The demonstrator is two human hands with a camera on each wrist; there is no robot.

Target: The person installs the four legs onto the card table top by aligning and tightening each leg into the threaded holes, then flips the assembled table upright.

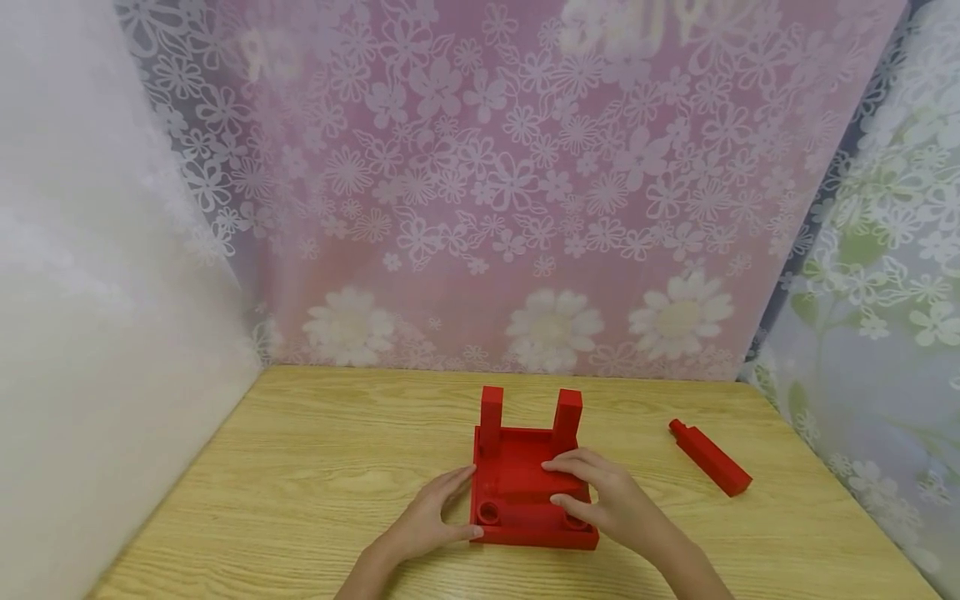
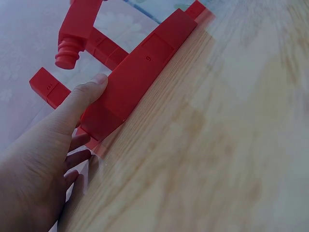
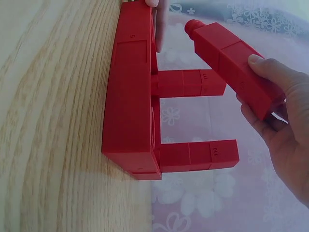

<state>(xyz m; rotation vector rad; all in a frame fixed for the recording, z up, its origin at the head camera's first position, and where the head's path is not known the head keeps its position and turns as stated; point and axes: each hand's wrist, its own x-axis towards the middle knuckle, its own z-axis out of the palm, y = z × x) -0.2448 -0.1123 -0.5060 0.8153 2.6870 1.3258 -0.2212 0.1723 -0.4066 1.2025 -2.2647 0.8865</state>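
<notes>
A red square stool-like base (image 1: 532, 537) lies on the wooden table with its open underside up. Two red square legs (image 1: 491, 417) stand at its far corners, and a round threaded socket (image 1: 489, 512) shows at the near left corner. My left hand (image 1: 431, 512) grips the base's left side, thumb at the near corner and fingers along the edge. Above the base, my right hand (image 1: 618, 500) holds a loose red leg (image 3: 224, 53) between thumb and fingers. Its threaded end (image 2: 67, 53) hangs free in the left wrist view, apart from the base.
Another red leg (image 1: 711, 457) with a threaded end lies on the table (image 1: 337, 467) to the right. A pink flowered curtain (image 1: 480, 208) hangs behind the table. A pale wall-like sheet (image 1: 112, 250) borders the left, and a flowered sheet (image 1: 885, 333) the right.
</notes>
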